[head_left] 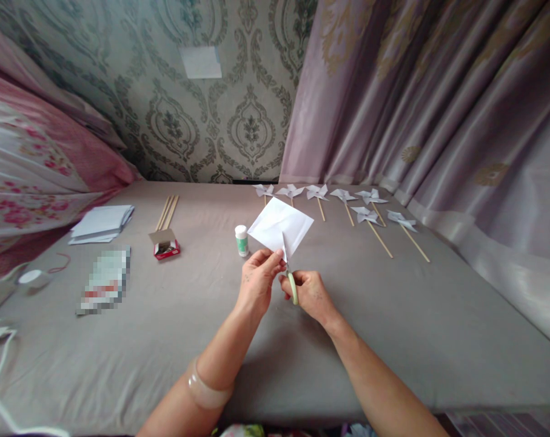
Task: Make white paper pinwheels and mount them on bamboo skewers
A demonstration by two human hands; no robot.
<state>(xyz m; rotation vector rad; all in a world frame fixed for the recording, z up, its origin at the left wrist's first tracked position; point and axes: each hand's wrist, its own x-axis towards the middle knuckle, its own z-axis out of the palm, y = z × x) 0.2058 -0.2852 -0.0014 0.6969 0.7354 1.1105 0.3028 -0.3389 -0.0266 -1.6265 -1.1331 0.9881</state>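
Note:
My left hand (259, 274) pinches the lower corner of a white paper square (275, 221), which is held up with its corners pointing up, down and sideways. In my right hand (310, 291) is a pair of scissors (293, 286) with pale green handles. Their blades reach up over the paper from its bottom corner, close to my left thumb. Whether the blades are apart cannot be made out. A glue stick (242, 241) with a white cap and green label stands upright just left of the paper.
Several paper pinwheels (367, 215) on sticks lie at the back right. Toward the left are wooden sticks (167, 212), a small red box (167, 247) with its lid up, stacked white paper (102, 223) and a blurred packet (105, 280). A white cable (2, 376) runs along the left edge.

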